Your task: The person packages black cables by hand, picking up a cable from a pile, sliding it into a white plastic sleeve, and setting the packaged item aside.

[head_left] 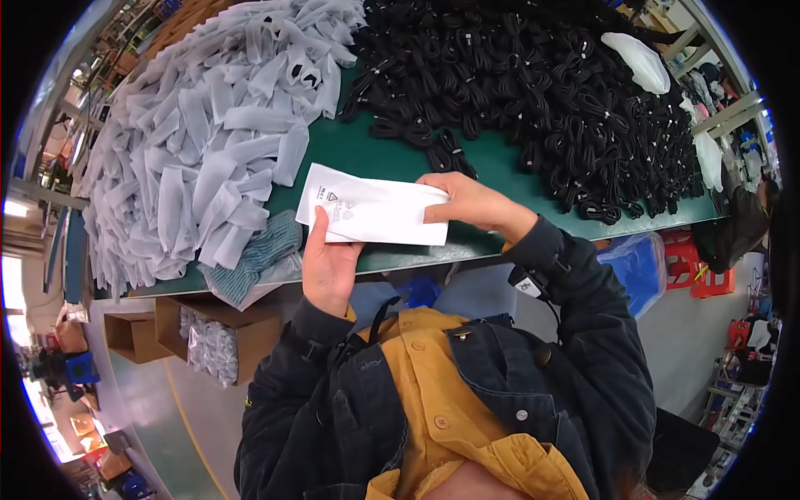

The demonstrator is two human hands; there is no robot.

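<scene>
I hold a flat white bag (377,208) with both hands, just above the near edge of the green table (367,154). My left hand (327,262) is under the bag's left end, with my thumb lying up on its front and my palm behind it. My right hand (467,202) is closed over the bag's right end, fingers curled down on the top edge. So both hands are gripping the bag, and it is up in the air, not lying on the table.

Past my left hand, up and to the left, there is a big heap of white bags (208,133). Past my right hand, up and to the right, there is a big heap of black cables (533,83), each wound in a small bundle. A blue-green cloth (254,254) lies just left of my left hand, at the table edge. Down below my left hand, on the floor, sits an open brown box (221,333) with clear packs in it.

I think the bag could slip, because it looks thin and smooth and I only pinch its ends. If it drops here it may miss the table and fall to the floor by my legs. The cable bundles lie close together, so pulling one could drag others along, and some might slide off the near edge. The white heap looks loose too, and a bump from my arm could spill it.
</scene>
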